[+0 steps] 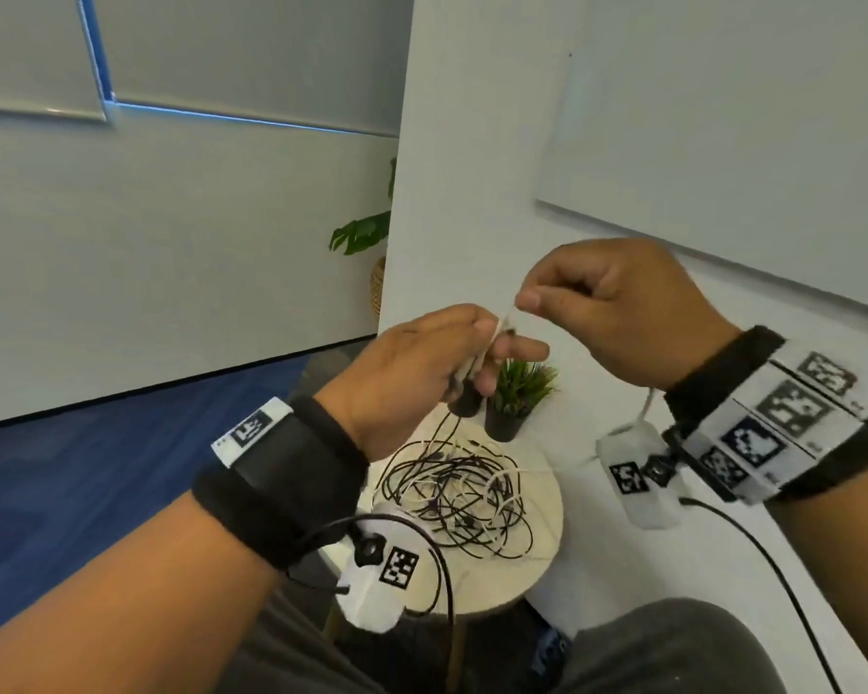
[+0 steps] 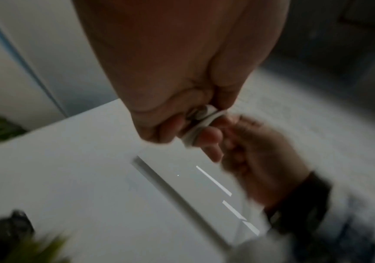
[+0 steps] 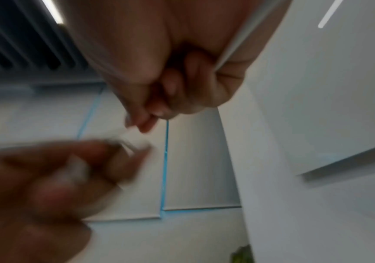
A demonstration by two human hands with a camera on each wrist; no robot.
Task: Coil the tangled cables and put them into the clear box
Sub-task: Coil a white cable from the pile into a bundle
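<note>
A tangle of black and white cables (image 1: pixel 459 493) lies on a small round wooden table (image 1: pixel 544 553). Above it, my left hand (image 1: pixel 487 353) grips a small coil of white cable (image 1: pixel 479 360) wound around its fingers; the left wrist view shows the same coil (image 2: pixel 201 124) pinched between thumb and fingers. My right hand (image 1: pixel 529 300) is just to the right and a little higher, pinching the free run of that white cable (image 3: pixel 233 48), which passes along its palm. Black strands hang from the left hand down to the tangle. No clear box is in view.
Two small dark pots stand at the table's far edge, one holding a green grass plant (image 1: pixel 519 390). A white wall with a mounted panel (image 1: pixel 722 142) rises behind the table. A leafy plant (image 1: pixel 362 232) shows past the wall's corner. Blue carpet (image 1: pixel 71 468) lies to the left.
</note>
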